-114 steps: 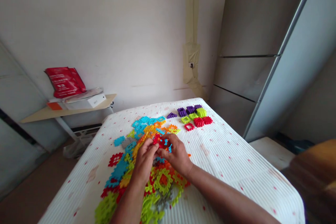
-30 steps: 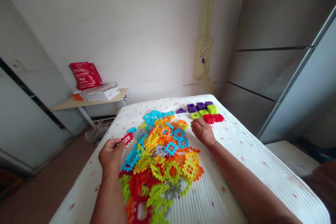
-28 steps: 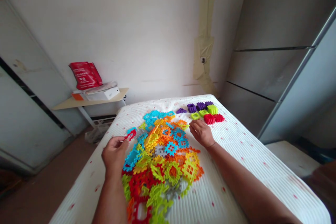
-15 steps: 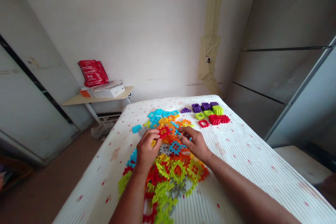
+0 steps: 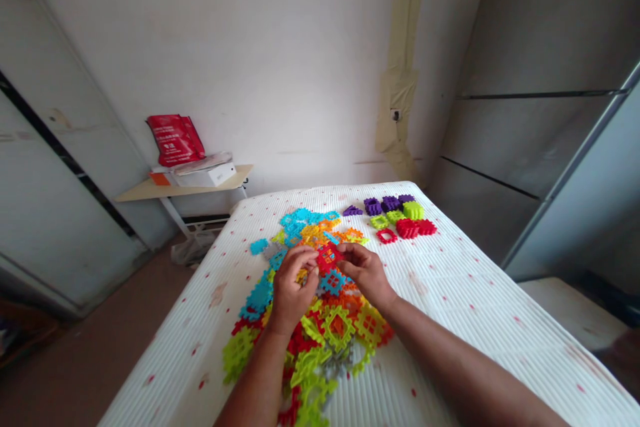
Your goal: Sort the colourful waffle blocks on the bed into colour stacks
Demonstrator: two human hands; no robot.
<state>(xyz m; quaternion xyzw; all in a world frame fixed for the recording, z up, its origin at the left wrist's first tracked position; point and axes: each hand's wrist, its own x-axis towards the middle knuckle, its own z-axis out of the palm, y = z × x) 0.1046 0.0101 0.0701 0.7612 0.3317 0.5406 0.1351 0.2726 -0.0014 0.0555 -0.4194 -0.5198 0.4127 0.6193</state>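
Note:
A red square piece [image 5: 329, 257] with a windowed centre is held above the pile between my two hands. My left hand [image 5: 296, 283] has its fingers closed at the piece's left edge. The fingers of my right hand [image 5: 365, 270] pinch its right edge. Under and around them spreads a heap of notched plastic pieces: a blue one [image 5: 333, 281] just below the red piece, yellow-green ones [image 5: 339, 328] nearer me, and light blue ones [image 5: 303, 217] at the far end.
On the white table cover [image 5: 450, 320], at the far right, stand purple stacks [image 5: 373, 206], green pieces [image 5: 413, 210] and a red stack [image 5: 408, 228]. A side shelf [image 5: 135, 192] holds a white box and a red bag [image 5: 175, 140]. Grey cabinet doors [image 5: 525, 127] are at right.
The red piece has moved right, off its earlier spot at my left fingertips. My left hand has shifted right with it, and my right hand has closed on its right edge.

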